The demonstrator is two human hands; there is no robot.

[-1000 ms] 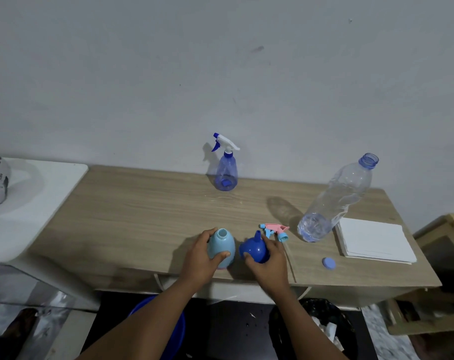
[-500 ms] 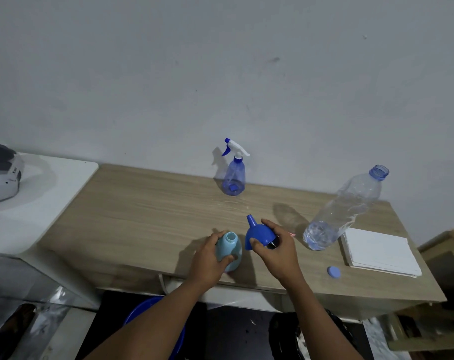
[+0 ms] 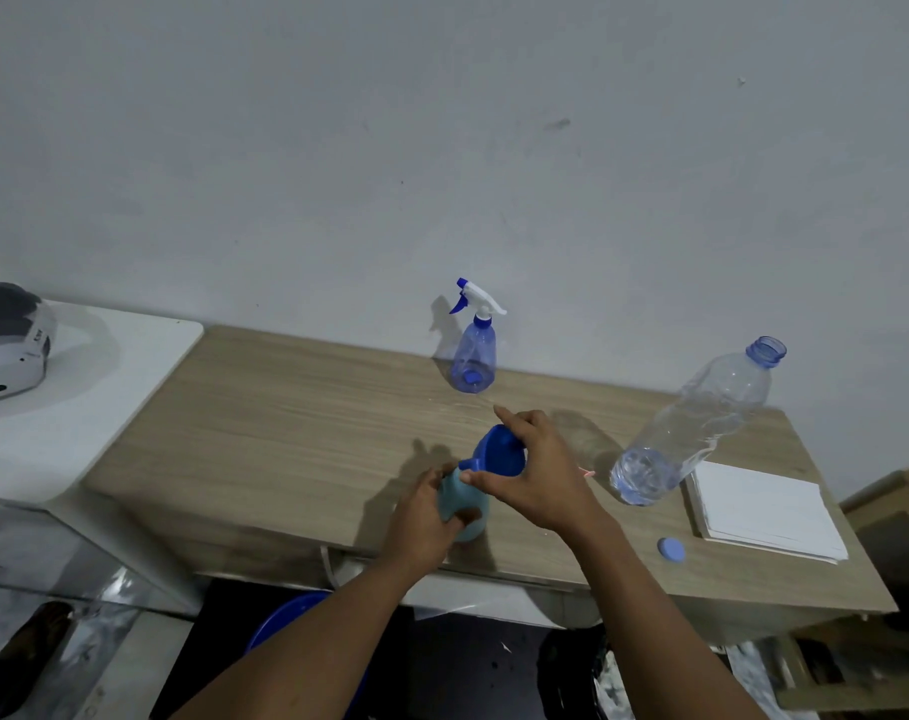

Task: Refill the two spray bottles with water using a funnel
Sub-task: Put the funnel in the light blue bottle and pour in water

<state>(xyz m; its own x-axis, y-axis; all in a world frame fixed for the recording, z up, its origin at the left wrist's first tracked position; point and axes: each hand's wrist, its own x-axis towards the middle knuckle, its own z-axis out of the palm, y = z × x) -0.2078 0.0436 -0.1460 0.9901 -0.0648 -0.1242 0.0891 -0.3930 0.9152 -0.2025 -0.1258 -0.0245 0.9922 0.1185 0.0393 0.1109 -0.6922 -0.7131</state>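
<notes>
While the left hand [image 3: 423,517] grips the pale blue opaque spray bottle [image 3: 465,511] upright near the front edge of the light wooden table [image 3: 286,407], the right hand [image 3: 538,480] pinches the blue plastic funnel [image 3: 499,452]. A second ago the funnel sat upturned on the wood; now it tilts at the bottle's mouth, not plainly seated. Pouring looks close. Farther back, the clear blue trigger spray bottle [image 3: 474,356] stands by the grey wall [image 3: 442,148]. Rightward are an uncapped clear water bottle [image 3: 696,423] and a white paper stack [image 3: 764,511].

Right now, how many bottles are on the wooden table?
3: clear blue trigger spray bottle by the wall, pale blue bottle in the left hand, clear plastic water bottle at right.
</notes>
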